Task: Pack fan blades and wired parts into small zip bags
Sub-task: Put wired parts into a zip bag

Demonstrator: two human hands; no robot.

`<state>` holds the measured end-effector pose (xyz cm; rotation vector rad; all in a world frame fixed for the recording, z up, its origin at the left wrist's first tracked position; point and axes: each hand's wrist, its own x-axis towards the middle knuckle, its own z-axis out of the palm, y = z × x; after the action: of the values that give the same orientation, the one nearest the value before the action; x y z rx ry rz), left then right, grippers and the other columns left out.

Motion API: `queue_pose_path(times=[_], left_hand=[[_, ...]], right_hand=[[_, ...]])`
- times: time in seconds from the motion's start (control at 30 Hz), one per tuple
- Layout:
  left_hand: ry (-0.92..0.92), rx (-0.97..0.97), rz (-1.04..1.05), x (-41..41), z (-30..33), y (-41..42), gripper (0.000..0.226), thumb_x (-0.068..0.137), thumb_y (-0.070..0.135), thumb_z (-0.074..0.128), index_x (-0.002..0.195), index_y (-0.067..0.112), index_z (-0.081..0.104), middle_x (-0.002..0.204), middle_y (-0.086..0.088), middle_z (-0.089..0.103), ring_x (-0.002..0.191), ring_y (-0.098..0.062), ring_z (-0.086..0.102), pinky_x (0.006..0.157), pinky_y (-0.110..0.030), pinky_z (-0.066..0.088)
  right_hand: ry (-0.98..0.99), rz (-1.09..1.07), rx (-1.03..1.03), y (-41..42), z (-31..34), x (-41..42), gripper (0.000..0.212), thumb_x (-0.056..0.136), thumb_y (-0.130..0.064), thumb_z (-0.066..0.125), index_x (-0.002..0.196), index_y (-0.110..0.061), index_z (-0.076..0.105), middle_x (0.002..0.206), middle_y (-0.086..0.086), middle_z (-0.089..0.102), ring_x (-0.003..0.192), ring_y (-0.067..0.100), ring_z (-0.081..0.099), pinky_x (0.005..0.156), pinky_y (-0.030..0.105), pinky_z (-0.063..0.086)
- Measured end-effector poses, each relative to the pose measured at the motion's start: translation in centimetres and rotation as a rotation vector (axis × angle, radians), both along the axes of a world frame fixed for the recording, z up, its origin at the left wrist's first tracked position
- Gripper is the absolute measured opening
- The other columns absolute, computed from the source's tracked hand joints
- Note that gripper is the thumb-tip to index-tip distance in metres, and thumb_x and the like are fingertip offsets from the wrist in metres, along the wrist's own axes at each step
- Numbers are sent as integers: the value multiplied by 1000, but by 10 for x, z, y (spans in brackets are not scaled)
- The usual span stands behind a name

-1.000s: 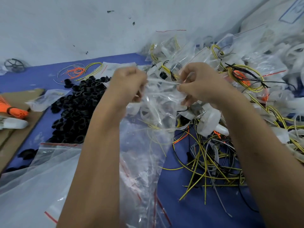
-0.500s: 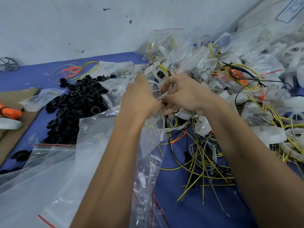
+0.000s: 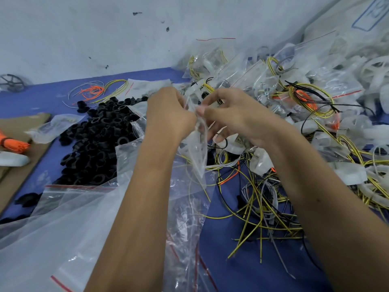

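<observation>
Evidently you pinched the small zip bag (image 3: pixel 197 142) at its mouth with both hands, left hand (image 3: pixel 170 114) and right hand (image 3: pixel 233 114) close together, grip narrow, probably sealing it.

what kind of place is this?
Likely a small parts-packing bench in a workshop: heap of filled zip bags, pile of black rings, loose wires on a blue table.
</observation>
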<state>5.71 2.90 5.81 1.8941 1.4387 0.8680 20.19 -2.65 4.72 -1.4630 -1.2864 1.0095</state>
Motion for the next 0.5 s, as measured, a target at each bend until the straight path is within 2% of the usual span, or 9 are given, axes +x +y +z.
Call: queue_pose_path(times=[0.1, 0.2, 0.27, 0.33, 0.4, 0.5], left_hand=[[-27, -7, -24, -2, 1, 2, 27, 69, -5, 75, 72, 16, 58, 80, -13, 72, 80, -32, 75, 76, -49, 62], [51, 12, -62, -3, 2, 4, 28, 69, -2, 75, 71, 15, 53, 77, -9, 69, 73, -28, 70, 68, -41, 58], [139, -11, -97, -2, 0, 3, 31, 72, 2, 76, 73, 18, 49, 74, -14, 66, 69, -26, 69, 65, -41, 54], [148, -51, -110, -2, -1, 3, 26, 77, 3, 75, 73, 13, 51, 71, -15, 73, 71, -29, 75, 75, -47, 63], [134, -70, -115, -1, -3, 1, 16, 79, 4, 74, 80, 10, 59, 73, -15, 74, 78, -30, 75, 81, -48, 63], [165, -74, -147, 2, -5, -1, 18, 79, 7, 78, 80, 15, 62, 88, -13, 73, 89, -31, 72, 77, -36, 59]], right_hand=[[-73, -55, 39, -1, 0, 2, 30, 88, 0, 74, 114, 1, 58, 67, 15, 70, 57, 30, 62, 57, 36, 54], [2, -125, 73, -1, -2, 1, 18, 92, 6, 67, 108, 5, 58, 62, 12, 68, 48, 22, 61, 49, 31, 55], [32, -161, 97, -1, 0, 0, 12, 96, 2, 65, 106, 4, 58, 66, 16, 69, 48, 22, 63, 49, 31, 56], [19, -139, 88, -2, 3, 0, 18, 100, -14, 64, 107, 2, 58, 72, 18, 70, 53, 24, 65, 49, 32, 56], [-45, -55, 29, -4, 4, -1, 26, 99, -25, 67, 110, -3, 56, 76, 18, 72, 58, 24, 65, 47, 31, 53], [-184, -2, -1, -4, 0, -2, 30, 93, -11, 72, 115, -3, 53, 78, 23, 71, 58, 27, 64, 46, 34, 49]])
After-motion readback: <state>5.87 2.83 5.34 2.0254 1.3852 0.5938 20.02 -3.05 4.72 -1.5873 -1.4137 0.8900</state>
